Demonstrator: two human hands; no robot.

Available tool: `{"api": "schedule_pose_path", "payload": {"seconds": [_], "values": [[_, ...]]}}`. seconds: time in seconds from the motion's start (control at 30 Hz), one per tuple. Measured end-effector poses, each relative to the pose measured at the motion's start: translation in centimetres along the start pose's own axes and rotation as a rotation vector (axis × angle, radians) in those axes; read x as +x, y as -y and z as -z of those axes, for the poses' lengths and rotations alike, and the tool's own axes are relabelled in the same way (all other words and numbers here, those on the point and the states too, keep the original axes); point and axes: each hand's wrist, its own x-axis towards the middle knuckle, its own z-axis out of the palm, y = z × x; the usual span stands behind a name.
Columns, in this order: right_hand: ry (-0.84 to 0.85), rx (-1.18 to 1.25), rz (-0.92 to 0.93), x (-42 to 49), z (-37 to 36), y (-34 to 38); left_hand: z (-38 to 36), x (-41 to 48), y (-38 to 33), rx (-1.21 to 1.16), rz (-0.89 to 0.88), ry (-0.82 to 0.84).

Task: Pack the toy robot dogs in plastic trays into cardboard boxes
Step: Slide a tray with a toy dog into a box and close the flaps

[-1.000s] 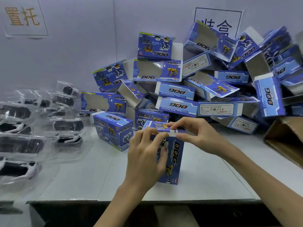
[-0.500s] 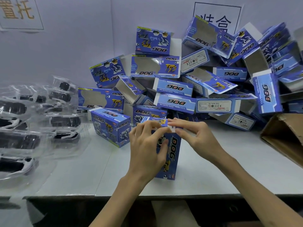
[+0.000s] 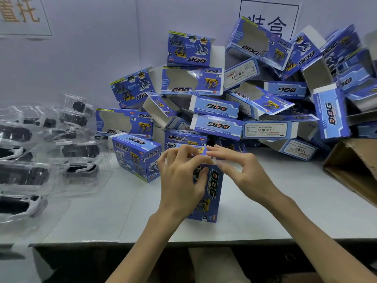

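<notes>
Your left hand (image 3: 183, 180) is gripping the upper part of a blue box (image 3: 212, 193) standing upright on the bench (image 3: 275, 217), while your right hand (image 3: 246, 172) is pinching its top flap. Toy dogs in clear trays (image 3: 77, 150) are lying to the left, and a pile of boxes (image 3: 216, 108) is sitting behind.

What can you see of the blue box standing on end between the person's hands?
The blue box is printed cardboard, upright on the grey table near its front edge. Its face shows vertical DOG lettering, a yellow robot dog below, a white one above. The left hand grips its upper side, thumb on the face; the right hand pinches the top flap. Contents hidden.
</notes>
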Motion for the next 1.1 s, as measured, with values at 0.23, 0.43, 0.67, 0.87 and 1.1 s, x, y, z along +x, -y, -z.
{"api": "schedule_pose_path", "payload": {"seconds": [0.23, 0.43, 0.67, 0.87, 1.1], "values": [[-0.083, 0.04, -0.065, 1.7, 0.7, 0.7, -0.4, 0.4, -0.4, -0.065, 0.016, 0.018], [-0.043, 0.026, 0.001, 0.5, 0.5, 0.0, 0.3, 0.8, 0.8, -0.134, -0.034, 0.058], [-0.033, -0.056, 0.029, 0.3, 0.6, -0.1, 2.6, 1.9, 3.5, -0.179, -0.066, 0.211], [-0.048, 0.092, -0.066, 0.7, 0.8, 0.2, 1.3, 0.4, 2.5, -0.089, -0.164, 0.12], [-0.107, -0.026, -0.007, 1.3, 0.3, 0.4, 0.5, 1.0, 1.8, -0.229, -0.028, 0.116]]}}
